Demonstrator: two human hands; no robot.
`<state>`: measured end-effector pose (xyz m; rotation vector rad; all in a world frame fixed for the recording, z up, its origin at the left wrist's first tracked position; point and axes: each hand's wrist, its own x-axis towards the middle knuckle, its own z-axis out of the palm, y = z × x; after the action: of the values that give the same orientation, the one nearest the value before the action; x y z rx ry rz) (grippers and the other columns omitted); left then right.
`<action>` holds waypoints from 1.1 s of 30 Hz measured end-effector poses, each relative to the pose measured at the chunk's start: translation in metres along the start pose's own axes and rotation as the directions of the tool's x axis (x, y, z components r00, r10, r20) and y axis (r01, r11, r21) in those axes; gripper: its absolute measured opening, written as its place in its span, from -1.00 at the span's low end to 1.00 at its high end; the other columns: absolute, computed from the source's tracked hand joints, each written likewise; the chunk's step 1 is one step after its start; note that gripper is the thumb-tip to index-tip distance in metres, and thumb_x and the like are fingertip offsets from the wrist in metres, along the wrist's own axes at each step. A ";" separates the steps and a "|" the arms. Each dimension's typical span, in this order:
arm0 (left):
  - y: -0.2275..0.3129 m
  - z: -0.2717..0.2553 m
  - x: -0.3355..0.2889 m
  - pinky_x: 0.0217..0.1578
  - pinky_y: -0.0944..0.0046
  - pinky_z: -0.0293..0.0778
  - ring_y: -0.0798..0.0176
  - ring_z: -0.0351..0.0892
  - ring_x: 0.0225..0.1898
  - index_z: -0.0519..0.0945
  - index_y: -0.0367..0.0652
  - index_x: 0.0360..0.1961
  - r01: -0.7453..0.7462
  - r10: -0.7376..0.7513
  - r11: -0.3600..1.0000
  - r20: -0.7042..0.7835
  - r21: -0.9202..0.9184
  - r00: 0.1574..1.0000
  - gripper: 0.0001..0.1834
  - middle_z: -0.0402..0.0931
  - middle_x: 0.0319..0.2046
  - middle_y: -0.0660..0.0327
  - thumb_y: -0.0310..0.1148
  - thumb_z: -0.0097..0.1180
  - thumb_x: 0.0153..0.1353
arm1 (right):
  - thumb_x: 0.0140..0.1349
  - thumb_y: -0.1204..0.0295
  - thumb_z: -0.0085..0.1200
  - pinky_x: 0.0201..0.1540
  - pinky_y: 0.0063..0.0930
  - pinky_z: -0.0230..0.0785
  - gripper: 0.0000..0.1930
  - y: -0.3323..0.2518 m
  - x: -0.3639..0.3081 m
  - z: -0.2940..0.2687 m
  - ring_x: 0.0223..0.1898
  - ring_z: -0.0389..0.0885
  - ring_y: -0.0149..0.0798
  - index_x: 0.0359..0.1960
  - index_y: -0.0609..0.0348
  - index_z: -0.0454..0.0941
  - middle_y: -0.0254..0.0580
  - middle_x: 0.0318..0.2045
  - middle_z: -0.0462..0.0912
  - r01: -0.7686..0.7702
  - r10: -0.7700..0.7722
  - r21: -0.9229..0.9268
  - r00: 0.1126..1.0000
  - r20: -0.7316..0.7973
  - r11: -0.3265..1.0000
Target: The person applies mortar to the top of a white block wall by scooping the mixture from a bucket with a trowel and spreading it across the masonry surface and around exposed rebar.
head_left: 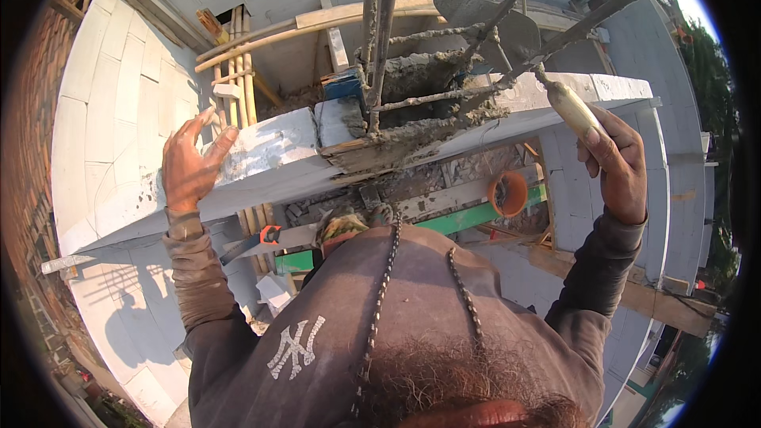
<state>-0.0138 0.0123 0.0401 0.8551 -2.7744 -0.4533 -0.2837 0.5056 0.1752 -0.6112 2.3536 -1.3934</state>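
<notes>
"Since I only have the head feed at this end, tell me how the right hand [617, 158] stands."

"I see its fingers closed around the pale, worn handle of a trowel [515, 28], thumb lying along the grip. Grey mortar crusts the neck, and the broad, rounded blade shows up and to the left of that hand, partly behind the slanting steel rods [610, 12]."

"And the left hand [190, 162]?"

"Fingers spread apart, thumb held wide, at the top of the white block wall [269, 143]. From my seat I can't tell how firmly it presses."

"What do I have between the two?"

"A recess in the wall, its edges smeared with rough grey mortar [396, 150]. Upright steel bars [384, 24] rise there, with a mortar-coated steel loop [436, 98] around the opening. Just left of it I get a blue piece [343, 85], too spattered to identify."

"Farther out?"

"Lower in my view, on the near side of the wall, an orange bucket [519, 204] shows against a green beam [464, 219]. Near the left forearm I make out a handsaw [271, 235] with an orange and black handle. Past the wall, close to the left fingers, is a bundle of bamboo poles [250, 103]."
</notes>
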 end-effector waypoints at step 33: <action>-0.013 0.008 0.015 0.15 0.14 0.49 0.07 0.64 0.05 0.61 -0.37 0.27 0.012 0.097 0.968 0.419 -0.249 0.903 -0.23 0.70 0.04 -0.07 0.22 -0.09 0.57 | 0.43 0.21 0.15 -0.10 -0.14 0.59 -0.59 0.390 -0.156 0.350 -0.22 0.72 -0.07 0.19 0.16 0.51 0.01 -0.22 0.71 -0.484 0.691 0.511 0.617 -0.377 0.710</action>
<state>-0.0213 -0.0043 0.0295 0.7013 -3.0185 -1.0718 -0.0535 0.4954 -0.3204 0.7516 2.2209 -1.7198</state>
